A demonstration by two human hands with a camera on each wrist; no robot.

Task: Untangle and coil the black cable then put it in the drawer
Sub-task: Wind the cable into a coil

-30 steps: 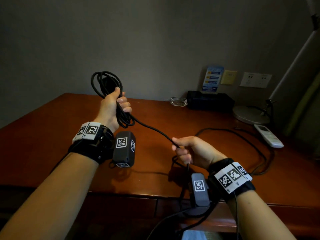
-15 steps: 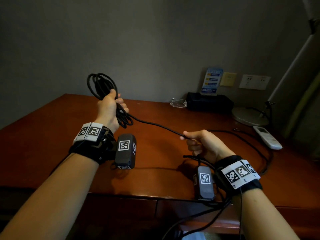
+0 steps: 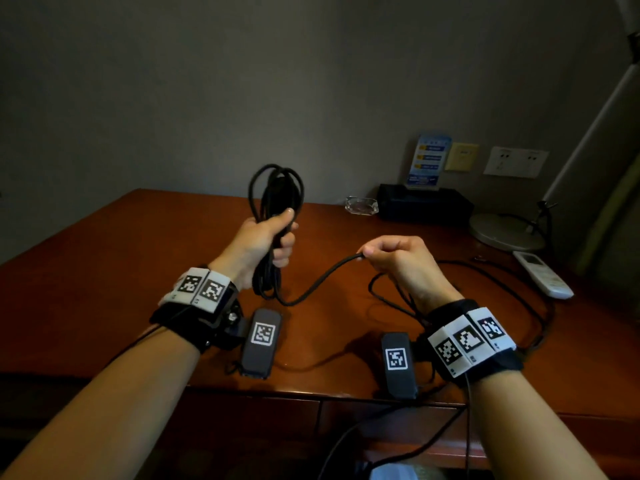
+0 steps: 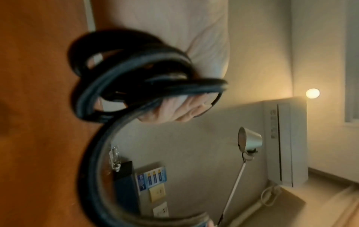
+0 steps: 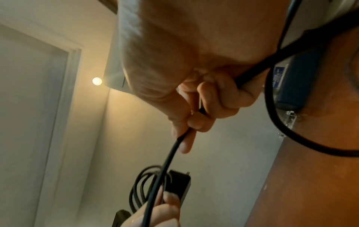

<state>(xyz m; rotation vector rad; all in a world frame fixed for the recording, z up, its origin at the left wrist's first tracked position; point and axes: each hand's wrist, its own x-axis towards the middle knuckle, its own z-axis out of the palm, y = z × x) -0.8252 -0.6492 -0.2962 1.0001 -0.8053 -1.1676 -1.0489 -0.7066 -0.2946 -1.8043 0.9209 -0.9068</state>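
Fingers (image 5: 217,95) of the right hand (image 3: 401,265) pinch the black cable (image 3: 322,282) at centre frame, thumb and forefinger clamped on the strand while the rest curl under. From that pinch a slack length sags left toward the left hand (image 3: 263,244), whose fingers are wrapped tight round a bundle of finished loops held upright above the surface (image 3: 104,271). Loops poke out above and below that fist, several turns already gathered. Behind the right wrist the uncoiled tail runs off across the right side of the wood in a wide curve, so there's more to feed in. Looks light and limp, this cable, but springy enough to hold a curve, so I'd judge each new turn needs laying into the left palm and trapping under the thumb or the loops will fan out. Best hold: slide the right pinch further down the tail. Farther back, at right, a white remote (image 3: 540,277) and a lamp base (image 3: 505,230).
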